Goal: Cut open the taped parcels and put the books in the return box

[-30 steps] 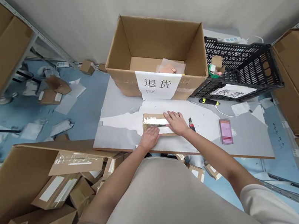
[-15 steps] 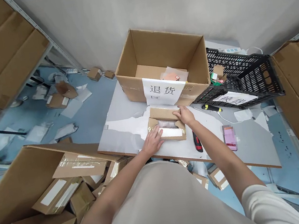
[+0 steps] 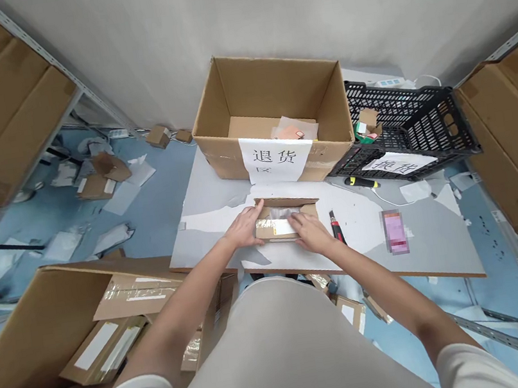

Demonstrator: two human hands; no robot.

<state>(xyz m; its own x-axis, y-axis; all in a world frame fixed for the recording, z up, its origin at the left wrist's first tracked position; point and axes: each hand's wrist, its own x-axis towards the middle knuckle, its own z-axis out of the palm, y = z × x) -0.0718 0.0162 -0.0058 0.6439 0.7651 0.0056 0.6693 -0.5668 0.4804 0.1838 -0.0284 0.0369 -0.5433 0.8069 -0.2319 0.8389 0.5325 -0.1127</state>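
Observation:
A small cardboard box [image 3: 279, 237] with clear tape and a white label stands on the table in front of me, its top flap raised at the back. Inside it lies something in clear plastic [image 3: 281, 212]. My left hand [image 3: 243, 227] is closed around the box's left end, thumb at the front and fingers along the top. Curled fingers of my right hand [image 3: 310, 230] dip over the front edge into the opening, at the plastic; what they grip is hidden. Just right of that hand lies a red and black utility knife [image 3: 337, 228].
Behind stands a large open carton [image 3: 222, 160] with a paper sign, next to a black plastic crate [image 3: 429, 159]. A yellow and black tool [image 3: 361, 182] and a phone [image 3: 395, 232], pixelated, lie on the table [image 3: 435, 245]. Bottom left, a big carton [image 3: 57, 276] holds several parcels.
The box's back flap now stands up. My left hand has shifted to the box's left end, and my right hand has come from the back corner to the opening.

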